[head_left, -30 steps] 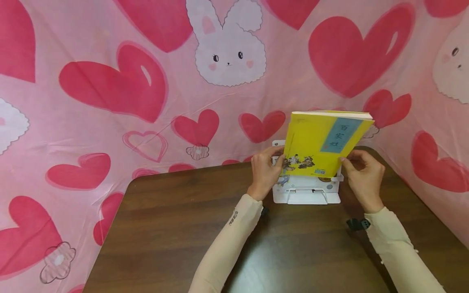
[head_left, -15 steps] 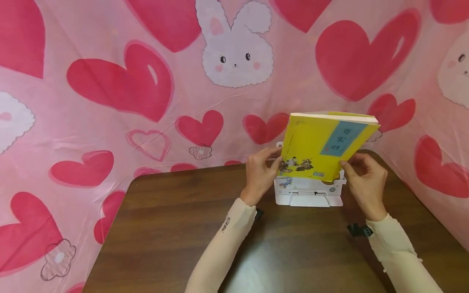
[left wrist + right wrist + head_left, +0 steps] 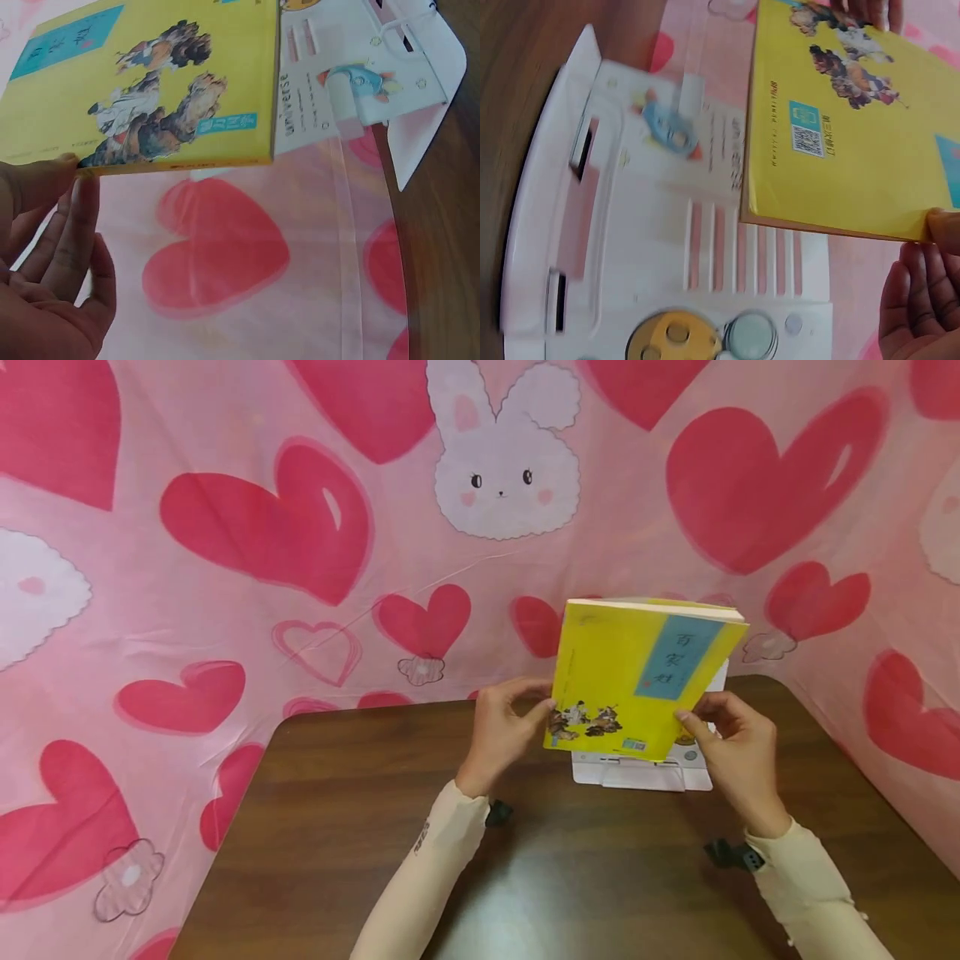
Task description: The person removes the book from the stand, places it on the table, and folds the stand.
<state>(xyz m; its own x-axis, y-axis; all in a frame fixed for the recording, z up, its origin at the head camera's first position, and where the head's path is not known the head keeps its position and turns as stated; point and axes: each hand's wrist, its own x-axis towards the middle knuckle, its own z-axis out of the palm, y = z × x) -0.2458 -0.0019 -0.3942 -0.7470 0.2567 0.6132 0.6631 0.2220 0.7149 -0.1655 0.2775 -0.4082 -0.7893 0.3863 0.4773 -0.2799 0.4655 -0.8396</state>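
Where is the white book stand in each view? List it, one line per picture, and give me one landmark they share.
Head: white book stand right of centre, mostly hidden behind the yellow book, its base showing below.
Left wrist: white book stand at upper right, "universe" print showing.
Right wrist: white book stand across the left and lower middle.
Shared landmark: the yellow book, covering part of it in all three.

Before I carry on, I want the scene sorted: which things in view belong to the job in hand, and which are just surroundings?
Part of the job:
- yellow book, held up off the table
- left hand and right hand, pinching its opposite sides
- white stand, probably, just behind the book

Just surroundings:
- wooden table, under the stand
- pink backdrop with hearts and rabbits
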